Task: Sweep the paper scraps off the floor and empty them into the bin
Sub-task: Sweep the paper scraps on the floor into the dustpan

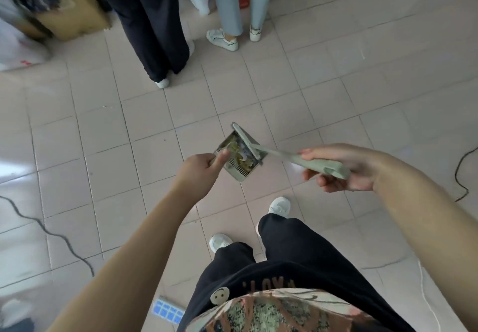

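Observation:
My left hand (200,167) grips the handle of a pale green dustpan (239,172), held above the tiled floor (103,130). Paper scraps (239,150), yellowish and white, lie inside the pan. My right hand (341,167) holds the pale green broom handle (318,165). The broom head (245,140) rests across the far side of the pan, against the scraps. No bin is clearly recognisable in view.
Two people stand ahead: dark trousers (152,21) and light blue trousers (241,0). Cardboard boxes (75,13) and a white bag (18,47) sit at far left. Black cables run on the floor at left (51,233) and right (459,176). My feet (279,206) are below the pan.

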